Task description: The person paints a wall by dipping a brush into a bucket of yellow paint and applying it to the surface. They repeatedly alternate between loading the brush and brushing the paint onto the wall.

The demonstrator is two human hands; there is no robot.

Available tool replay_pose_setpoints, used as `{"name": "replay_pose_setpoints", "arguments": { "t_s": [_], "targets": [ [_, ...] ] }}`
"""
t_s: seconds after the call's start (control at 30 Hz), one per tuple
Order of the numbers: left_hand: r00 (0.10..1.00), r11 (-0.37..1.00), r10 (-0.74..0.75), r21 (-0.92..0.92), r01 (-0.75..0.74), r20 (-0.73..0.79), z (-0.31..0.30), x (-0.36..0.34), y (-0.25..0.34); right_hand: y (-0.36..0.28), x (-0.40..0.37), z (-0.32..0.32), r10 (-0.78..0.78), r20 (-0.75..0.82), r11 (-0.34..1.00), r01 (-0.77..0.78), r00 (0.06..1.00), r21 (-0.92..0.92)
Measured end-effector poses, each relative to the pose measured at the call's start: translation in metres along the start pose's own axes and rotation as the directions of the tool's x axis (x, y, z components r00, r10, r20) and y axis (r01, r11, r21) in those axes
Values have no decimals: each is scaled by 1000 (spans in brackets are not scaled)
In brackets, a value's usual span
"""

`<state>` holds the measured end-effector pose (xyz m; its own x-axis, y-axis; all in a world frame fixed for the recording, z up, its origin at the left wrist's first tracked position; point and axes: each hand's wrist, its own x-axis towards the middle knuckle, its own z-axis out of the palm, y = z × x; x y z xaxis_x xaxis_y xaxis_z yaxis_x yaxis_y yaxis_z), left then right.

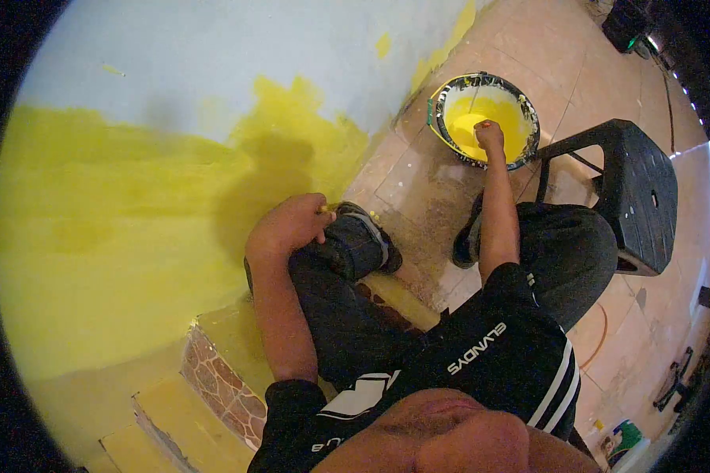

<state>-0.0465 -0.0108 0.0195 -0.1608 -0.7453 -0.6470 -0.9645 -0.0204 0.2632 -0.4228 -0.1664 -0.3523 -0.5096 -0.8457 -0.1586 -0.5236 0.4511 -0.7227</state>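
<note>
My right hand [491,137] is closed in a fist inside the rim of a paint bucket [533,118]. Whatever it grips is hidden or too small to name. Yellow paint [514,130] lies in the bucket under the fist, and streaks mark the dark rim. My left hand [288,225] has its fingers curled above my bent leg, close to the wall. A small yellow bit shows at its fingers; I cannot make out what it is. Beside this hand, the pale wall [189,47] carries a broad area of yellow paint [102,205] with a ragged upper edge.
A black plastic stool [643,185] stands right of the bucket. Tiled floor [418,169] runs along the wall, with paint spots on it. Yellowish steps with a stone-patterned face [221,386] are at lower left. Dark items [674,382] lie at the right edge.
</note>
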Motion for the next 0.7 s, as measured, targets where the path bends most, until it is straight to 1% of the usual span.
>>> {"name": "replay_pose_setpoints", "arguments": {
  "t_s": [0.07,0.1,0.17,0.2,0.27,0.3,0.37,0.47,0.5,0.53,0.57,0.6,0.63,0.67,0.7],
  "targets": [
    [1000,1000,21,-13,-21,8,2,0,1,15,7,12,-32,59,995,37,998,-90],
    [1000,1000,17,-12,-17,10,2,1,0,10,3,10,-30,63,995,36,998,-89],
    [999,999,33,33,-32,-10,3,2,-1,-6,-9,1,116,147,993,-115,982,-15],
    [1000,999,30,33,-29,-9,3,2,-1,-3,-6,4,116,150,993,-116,982,-15],
    [999,999,17,51,-16,-29,2,0,3,8,5,10,-18,32,999,19,999,-35],
    [999,999,18,51,-17,-29,1,0,5,4,2,5,-17,32,999,18,999,-35],
    [1000,1000,-22,5,22,16,2,-5,8,-7,-16,-11,-1,-19,1000,2,1000,29],
    [1000,1000,10,-14,-10,11,5,-5,3,6,-17,1,17,-19,1000,-17,1000,-2],
    [1000,1000,11,-13,-11,9,7,-3,1,5,-21,-3,16,-21,1000,-16,1000,-1],
    [1000,1000,20,-24,-19,12,9,-1,-3,0,-28,-10,106,86,992,-111,991,61],
    [1000,999,27,-35,-27,13,10,0,-5,-6,-33,-14,185,198,971,-210,963,113],
    [1000,999,26,-35,-25,11,8,-2,-3,-2,-26,-8,183,199,971,-208,963,115],
    [1000,1000,-5,-16,5,14,3,1,-1,6,-6,3,79,84,995,-84,993,54],
    [999,999,-36,-1,36,29,3,0,1,15,1,8,-27,-20,999,26,999,-29],
    [999,999,-33,-2,33,31,3,0,1,9,-2,0,-25,-22,999,24,999,-33]
  ]
}}
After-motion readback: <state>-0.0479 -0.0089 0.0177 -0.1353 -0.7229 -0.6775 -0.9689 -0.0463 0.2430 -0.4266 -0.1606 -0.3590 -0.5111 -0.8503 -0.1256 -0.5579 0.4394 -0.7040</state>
